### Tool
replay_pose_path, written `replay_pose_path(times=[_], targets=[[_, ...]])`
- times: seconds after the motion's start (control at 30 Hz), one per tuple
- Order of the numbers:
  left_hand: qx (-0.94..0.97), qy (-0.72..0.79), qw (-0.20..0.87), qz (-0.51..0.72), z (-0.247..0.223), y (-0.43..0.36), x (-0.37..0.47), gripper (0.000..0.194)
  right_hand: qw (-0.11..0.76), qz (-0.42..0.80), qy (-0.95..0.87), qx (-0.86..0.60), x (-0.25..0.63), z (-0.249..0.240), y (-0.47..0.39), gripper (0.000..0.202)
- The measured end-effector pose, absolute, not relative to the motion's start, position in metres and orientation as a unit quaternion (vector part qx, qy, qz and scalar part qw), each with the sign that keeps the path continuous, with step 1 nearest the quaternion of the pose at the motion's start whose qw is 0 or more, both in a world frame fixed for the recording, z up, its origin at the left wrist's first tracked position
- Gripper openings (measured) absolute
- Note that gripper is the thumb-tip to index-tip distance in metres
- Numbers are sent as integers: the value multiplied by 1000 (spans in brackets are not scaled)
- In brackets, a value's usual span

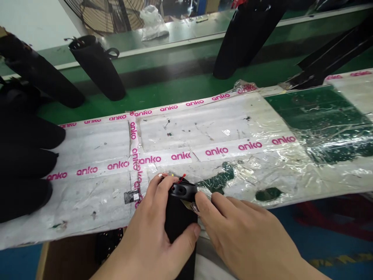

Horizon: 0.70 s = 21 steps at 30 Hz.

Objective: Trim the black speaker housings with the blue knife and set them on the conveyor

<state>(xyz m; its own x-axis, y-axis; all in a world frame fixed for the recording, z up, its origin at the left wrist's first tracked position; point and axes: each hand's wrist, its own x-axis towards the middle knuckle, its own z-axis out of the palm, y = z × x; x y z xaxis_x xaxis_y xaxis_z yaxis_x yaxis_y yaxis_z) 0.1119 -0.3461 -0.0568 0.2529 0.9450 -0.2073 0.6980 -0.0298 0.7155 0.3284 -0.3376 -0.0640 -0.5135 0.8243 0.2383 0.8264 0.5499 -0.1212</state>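
A black fabric-covered tube stands at the near table edge, with a hard black end ring at its top. The ring has round holes, and thin red wires stick out beside it. My left hand is wrapped round the tube, thumb across the front. At the right side of the ring, my right hand pinches a thin, flat, blade-like piece. Its tip is against the tube just below the ring; the fingers hide most of it.
Several black tubes lie at the left. More black tubes stand on the green belt behind. Tape and clear film cover the white worktop; a small black label lies on it. An open box sits below.
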Motion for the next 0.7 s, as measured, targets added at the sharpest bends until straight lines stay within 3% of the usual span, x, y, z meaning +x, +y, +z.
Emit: replay_pose_path(times=[0.47, 0.7], targets=[[740, 569, 333, 131, -62, -348, 112, 84, 54, 16, -888, -457, 336, -43, -320, 54], [722, 585, 346, 129, -57, -345, 114, 79, -146, 137, -885, -420, 322, -33, -297, 38]])
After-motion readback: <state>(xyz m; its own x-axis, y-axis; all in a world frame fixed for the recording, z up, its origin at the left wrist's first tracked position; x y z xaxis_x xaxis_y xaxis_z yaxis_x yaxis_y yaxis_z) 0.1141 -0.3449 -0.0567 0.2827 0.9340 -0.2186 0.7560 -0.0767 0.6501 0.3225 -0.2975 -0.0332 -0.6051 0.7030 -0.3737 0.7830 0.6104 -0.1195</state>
